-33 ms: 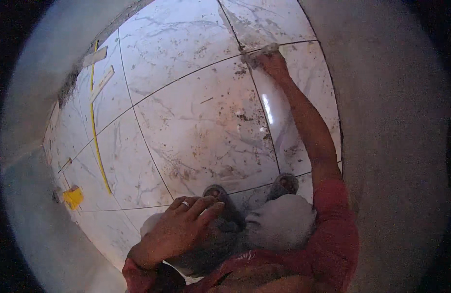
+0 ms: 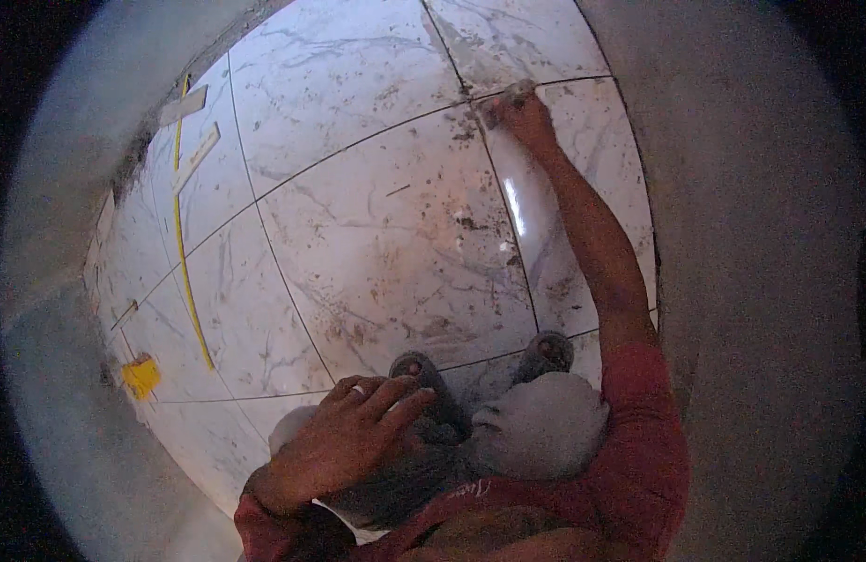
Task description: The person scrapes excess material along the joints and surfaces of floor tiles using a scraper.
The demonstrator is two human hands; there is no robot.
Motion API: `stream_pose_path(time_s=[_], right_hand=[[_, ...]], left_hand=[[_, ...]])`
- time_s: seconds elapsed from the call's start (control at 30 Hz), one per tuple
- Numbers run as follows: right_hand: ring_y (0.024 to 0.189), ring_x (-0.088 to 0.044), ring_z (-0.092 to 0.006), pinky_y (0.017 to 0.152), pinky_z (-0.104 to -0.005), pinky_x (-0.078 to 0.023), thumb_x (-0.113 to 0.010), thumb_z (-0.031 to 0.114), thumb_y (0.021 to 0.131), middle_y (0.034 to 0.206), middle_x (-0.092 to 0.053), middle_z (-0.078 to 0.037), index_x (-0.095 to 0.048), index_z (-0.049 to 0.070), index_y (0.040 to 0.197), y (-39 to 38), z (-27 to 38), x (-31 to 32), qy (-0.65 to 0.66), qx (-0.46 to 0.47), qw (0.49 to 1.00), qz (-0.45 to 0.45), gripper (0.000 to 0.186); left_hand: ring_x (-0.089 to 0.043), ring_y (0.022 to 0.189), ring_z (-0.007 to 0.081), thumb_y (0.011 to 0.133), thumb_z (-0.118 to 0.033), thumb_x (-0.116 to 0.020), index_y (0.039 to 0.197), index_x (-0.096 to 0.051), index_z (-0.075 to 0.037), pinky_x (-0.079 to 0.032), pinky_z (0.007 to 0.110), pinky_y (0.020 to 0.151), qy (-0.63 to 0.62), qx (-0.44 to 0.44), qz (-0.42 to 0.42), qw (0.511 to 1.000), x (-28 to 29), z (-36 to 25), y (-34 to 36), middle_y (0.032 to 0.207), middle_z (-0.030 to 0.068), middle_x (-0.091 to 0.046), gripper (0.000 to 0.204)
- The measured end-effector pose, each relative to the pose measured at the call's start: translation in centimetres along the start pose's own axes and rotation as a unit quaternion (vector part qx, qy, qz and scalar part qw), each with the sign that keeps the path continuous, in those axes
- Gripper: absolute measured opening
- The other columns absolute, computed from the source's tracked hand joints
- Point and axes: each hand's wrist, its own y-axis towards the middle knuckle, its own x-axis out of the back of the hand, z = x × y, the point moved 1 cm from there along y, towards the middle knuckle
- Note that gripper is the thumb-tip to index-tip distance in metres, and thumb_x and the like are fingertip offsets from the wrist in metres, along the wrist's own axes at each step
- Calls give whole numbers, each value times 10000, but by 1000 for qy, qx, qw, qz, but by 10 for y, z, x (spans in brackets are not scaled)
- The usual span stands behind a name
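Note:
My right hand (image 2: 524, 117) reaches far out over the tiled floor, its fingers closed on a small greyish wad (image 2: 521, 89), perhaps a rag or sponge. It presses down beside the crossing of two dark tile joints (image 2: 467, 97). Fingers and wad partly hide each other, so the exact kind is unclear. Wet-looking grey smears (image 2: 484, 51) lie on the tile just beyond. My left hand (image 2: 362, 431), with a ring on one finger, rests palm down on my left knee, fingers stretched out and holding nothing.
White marble-patterned tiles (image 2: 358, 234) carry brown dirt specks and crumbs. On the left lie a long yellow strip (image 2: 185, 272), two pale flat pieces (image 2: 197, 157) and a yellow object (image 2: 140, 377). A grey wall (image 2: 751, 281) borders the right side. My sandalled feet (image 2: 548, 350) are close in front.

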Motion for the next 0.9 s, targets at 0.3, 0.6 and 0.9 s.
stream_pose_path(time_s=[0.3,0.6,0.9], right_hand=[[879,-595,-329,777,-401,-466,-614,338,779,984,-612,-159,-544,13,1040,-2,11,-34,89,-85,992,35,422],[977,-559,-370,836,-410,-443,-605,402,767,1043,-580,-227,-507,18,1080,2,27,-12,98,-139,978,119,505],[906,-579,-368,759,-416,-470,-604,375,772,958,-603,-209,-483,24,1129,-13,40,-20,46,11,995,82,515]], left_hand=[[-480,1084,318,821,-275,-552,1266,-386,-82,-371,428,924,-13,1,10,1000,5,-4,-2,1233,138,-452,513],[-474,1095,316,821,-269,-549,1280,-373,-85,-363,438,931,-25,18,12,999,2,-4,-8,1241,145,-448,525],[-475,1090,311,839,-295,-531,1280,-369,-79,-362,429,931,5,3,4,1000,-5,-3,-15,1249,151,-438,517]])
